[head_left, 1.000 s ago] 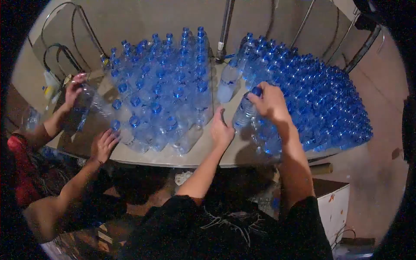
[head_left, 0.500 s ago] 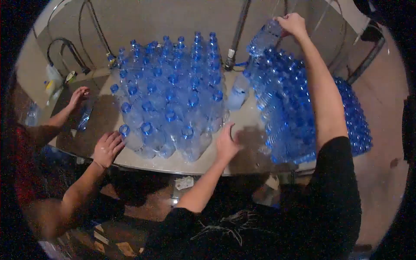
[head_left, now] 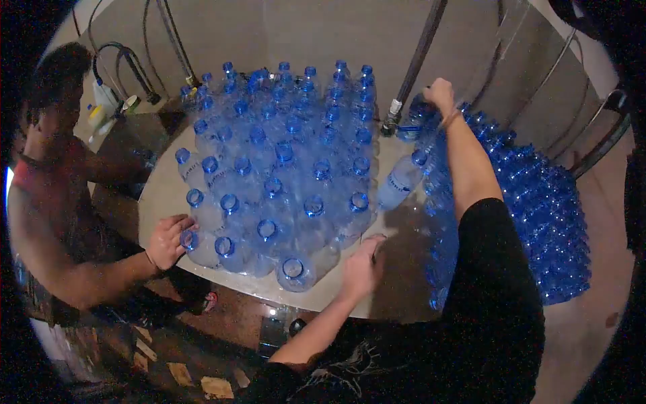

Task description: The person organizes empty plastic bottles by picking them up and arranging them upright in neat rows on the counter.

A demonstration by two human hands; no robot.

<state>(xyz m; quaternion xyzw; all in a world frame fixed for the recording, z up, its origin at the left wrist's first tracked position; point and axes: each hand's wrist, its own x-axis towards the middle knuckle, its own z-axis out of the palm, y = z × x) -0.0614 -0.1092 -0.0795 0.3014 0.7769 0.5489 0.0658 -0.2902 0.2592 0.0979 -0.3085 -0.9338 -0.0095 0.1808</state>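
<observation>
My right hand is stretched far over the table, its fingers round the top of a clear bottle at the back end of the right-hand group of blue-necked bottles. Near the table's front edge, my left hand rests with its fingers apart and nothing in it, just right of the left-hand group of open-necked bottles. One bottle with dark print leans by itself between the two groups.
A co-worker stands at the left, one hand against a front-left bottle. Black hoses and a dark pole rise behind the pale table. A yellow-and-white bottle is at the back left.
My right hand took a bottle from the middle to the back of the right group. The view has shifted, bringing the co-worker's head into sight. My left hand stays near the front edge.
</observation>
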